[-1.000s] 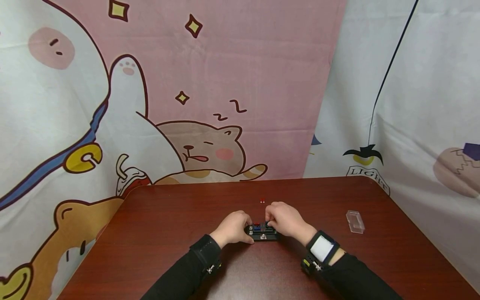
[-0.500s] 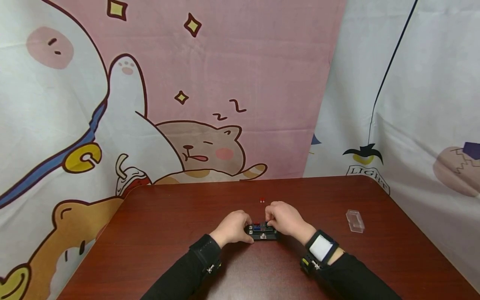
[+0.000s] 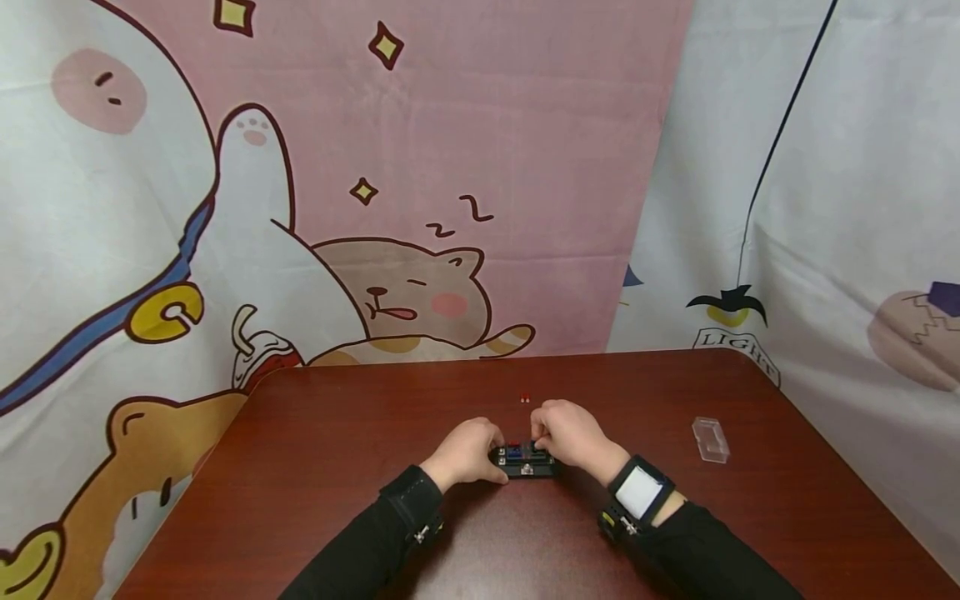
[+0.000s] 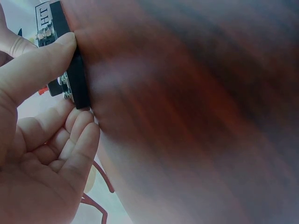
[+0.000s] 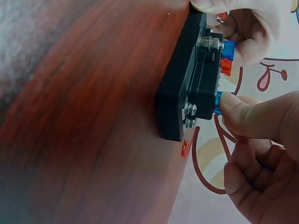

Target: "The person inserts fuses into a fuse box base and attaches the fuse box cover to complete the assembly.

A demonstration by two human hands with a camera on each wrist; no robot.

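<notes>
A black fuse block with metal bolts lies on the table in front of me. My left hand grips its left end, thumb on the near side; the left wrist view shows the other fingers at the far side. At the block's right part, my right hand pinches a blue blade fuse between thumb and fingers. Whether that fuse is fully seated cannot be seen. Further along the block stand another blue fuse and a red fuse.
Small red fuses lie loose on the brown table beyond the block. To the right is a transparent plastic box. A printed cloth hangs behind the table's far edge.
Both hands hold practically the same place on the block and fuse. The head view has tilted very slightly.
</notes>
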